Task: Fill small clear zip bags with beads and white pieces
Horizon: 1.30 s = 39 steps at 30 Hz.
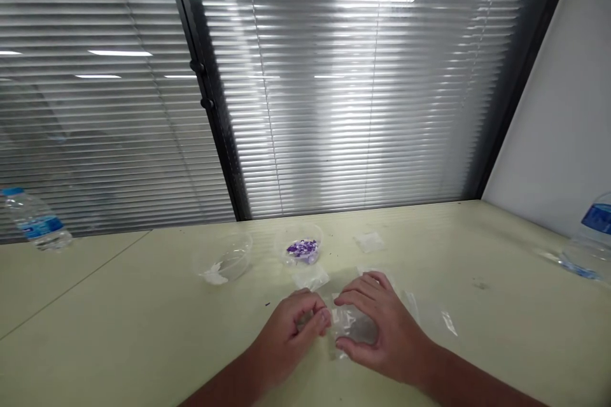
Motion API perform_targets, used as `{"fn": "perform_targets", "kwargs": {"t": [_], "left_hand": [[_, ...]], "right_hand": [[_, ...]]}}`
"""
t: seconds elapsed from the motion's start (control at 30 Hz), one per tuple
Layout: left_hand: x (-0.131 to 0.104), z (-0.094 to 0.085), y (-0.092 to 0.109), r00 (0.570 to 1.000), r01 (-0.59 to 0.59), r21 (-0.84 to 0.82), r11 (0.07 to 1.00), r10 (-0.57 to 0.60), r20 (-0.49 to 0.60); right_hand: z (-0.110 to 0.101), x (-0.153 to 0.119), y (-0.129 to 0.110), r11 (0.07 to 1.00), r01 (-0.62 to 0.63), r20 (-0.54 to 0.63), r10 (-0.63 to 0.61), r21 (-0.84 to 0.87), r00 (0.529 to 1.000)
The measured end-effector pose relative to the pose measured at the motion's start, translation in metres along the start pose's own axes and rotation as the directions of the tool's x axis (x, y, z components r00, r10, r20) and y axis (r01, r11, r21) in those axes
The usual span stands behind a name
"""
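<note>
My left hand (pixel 293 334) is closed, thumb pressed to curled fingers, at the left side of a clear plastic bag (pixel 356 325). What lies in that pinch, if anything, is too small to make out. Over the bag's right part is my right hand (pixel 386 330), its thumb and fingers spread apart. Beyond the hands stands a clear round container (pixel 319 235) with purple and white small pieces (pixel 303 249) in it. Left of it, another clear container (pixel 245 251) lies near a white piece (pixel 214 274).
Small clear bags lie behind my hands, one (pixel 311 277) near the purple pieces and another (pixel 369 242) farther back. More clear film (pixel 436 318) is on the right. Water bottles stand at the far left (pixel 41 223) and right edge (pixel 589 241). Window blinds (pixel 334 107) back the table (pixel 143 330).
</note>
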<state>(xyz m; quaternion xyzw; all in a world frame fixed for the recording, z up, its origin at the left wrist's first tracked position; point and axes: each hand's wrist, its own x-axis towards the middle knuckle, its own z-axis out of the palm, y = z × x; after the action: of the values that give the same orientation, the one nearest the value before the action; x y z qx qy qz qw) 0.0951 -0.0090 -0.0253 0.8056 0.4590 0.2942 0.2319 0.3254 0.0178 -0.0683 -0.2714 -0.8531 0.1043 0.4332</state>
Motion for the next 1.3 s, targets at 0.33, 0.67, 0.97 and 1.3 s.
{"fn": "perform_targets", "kwargs": {"t": [0.33, 0.67, 0.97, 1.3], "left_hand": [[0.010, -0.028, -0.023, 0.901, 0.029, 0.243, 0.970, 0.080, -0.426], [-0.002, -0.099, -0.040, 0.966, -0.235, 0.774, 0.588, 0.232, 0.117], [0.008, -0.031, -0.016, 0.997, 0.009, 0.697, 0.717, 0.048, -0.062], [-0.028, -0.090, -0.025, 0.980, -0.192, 0.751, 0.631, 0.166, 0.111]], "right_hand": [[-0.004, -0.003, 0.005, 0.985, -0.172, 0.111, 0.168, 0.022, 0.979], [-0.008, -0.005, 0.003, 0.980, -0.192, 0.201, 0.178, 0.053, 0.963], [-0.007, -0.005, 0.013, 0.993, -0.092, 0.198, 0.077, 0.069, 0.977], [-0.002, -0.004, 0.017, 0.967, -0.236, 0.163, 0.219, 0.097, 0.962]]}}
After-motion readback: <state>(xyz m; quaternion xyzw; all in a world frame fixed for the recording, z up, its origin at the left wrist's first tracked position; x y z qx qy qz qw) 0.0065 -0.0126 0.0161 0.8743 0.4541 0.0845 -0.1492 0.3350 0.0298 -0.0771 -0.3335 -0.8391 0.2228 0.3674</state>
